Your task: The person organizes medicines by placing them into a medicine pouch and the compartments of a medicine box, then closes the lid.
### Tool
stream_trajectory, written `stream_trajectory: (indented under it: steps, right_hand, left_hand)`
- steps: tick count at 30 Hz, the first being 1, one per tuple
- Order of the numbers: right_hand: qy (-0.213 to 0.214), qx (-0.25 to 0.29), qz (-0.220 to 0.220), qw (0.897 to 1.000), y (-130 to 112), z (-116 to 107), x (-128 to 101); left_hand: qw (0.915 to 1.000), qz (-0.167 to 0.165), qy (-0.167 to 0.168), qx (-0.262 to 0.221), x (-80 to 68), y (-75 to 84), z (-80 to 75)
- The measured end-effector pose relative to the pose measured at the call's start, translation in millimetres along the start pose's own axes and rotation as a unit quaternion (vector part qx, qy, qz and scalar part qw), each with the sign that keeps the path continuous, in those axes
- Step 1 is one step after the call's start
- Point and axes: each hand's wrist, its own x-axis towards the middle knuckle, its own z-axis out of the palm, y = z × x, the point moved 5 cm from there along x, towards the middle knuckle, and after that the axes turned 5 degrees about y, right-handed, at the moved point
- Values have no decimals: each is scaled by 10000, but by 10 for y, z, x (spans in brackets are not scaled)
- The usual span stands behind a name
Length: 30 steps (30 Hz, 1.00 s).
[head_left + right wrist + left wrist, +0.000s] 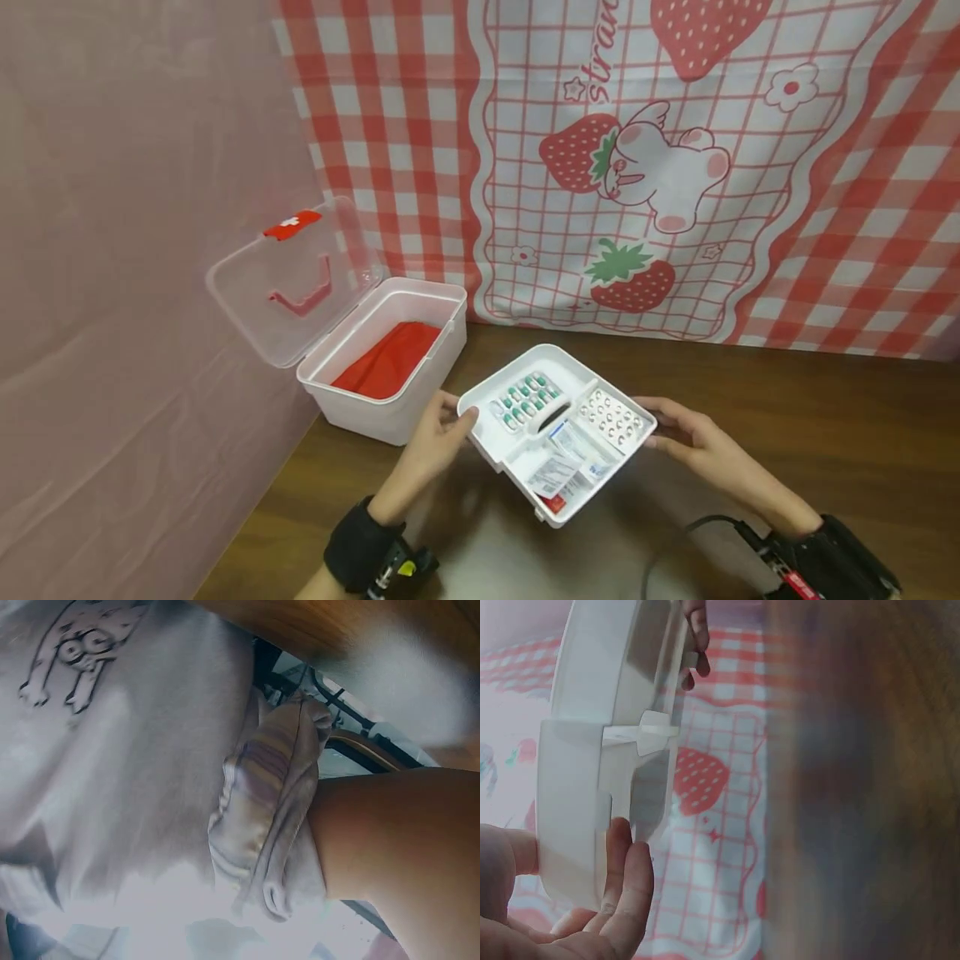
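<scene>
Bare table (825,433) spreads right of centre frame, where both hands, left (435,437) and right (693,437), clamp the tray (525,454) by opposite edges (box (390,367) open, upper left).

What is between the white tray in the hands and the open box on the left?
Nothing visible: the tray, held by the left hand and right hand, has only bare table before the box.

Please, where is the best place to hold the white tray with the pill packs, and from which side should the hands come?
Judging by its shape, grip the white tray by its two opposite outer rims, one hand from each side, as the left hand and right hand do now. This should keep it level, so the blister packs stay in.
</scene>
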Motion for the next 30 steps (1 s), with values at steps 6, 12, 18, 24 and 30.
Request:
stream_trajectory:
  steps: [6,12,18,24,30]
  right_hand:
    - [-51,313,231,9992,22,34,424]
    - [165,496,581,9969,27,158,846]
    - [782,562,1083,9894,101,360,1194]
    - [1544,1034,1102,9764,54,610,1497]
    - [1335,844,622,9855,-101,898,1700]
  left_hand:
    - [9981,-64,494,-355,43,102,-270]
    - [9934,-387,591,-901,58,134,-480]
    - [9873,-500,675,-1346,44,132,-646]
    - [9765,-520,1043,-1815,44,138,-788]
    - [9665,-432,1490,-2044,69,142,-936]
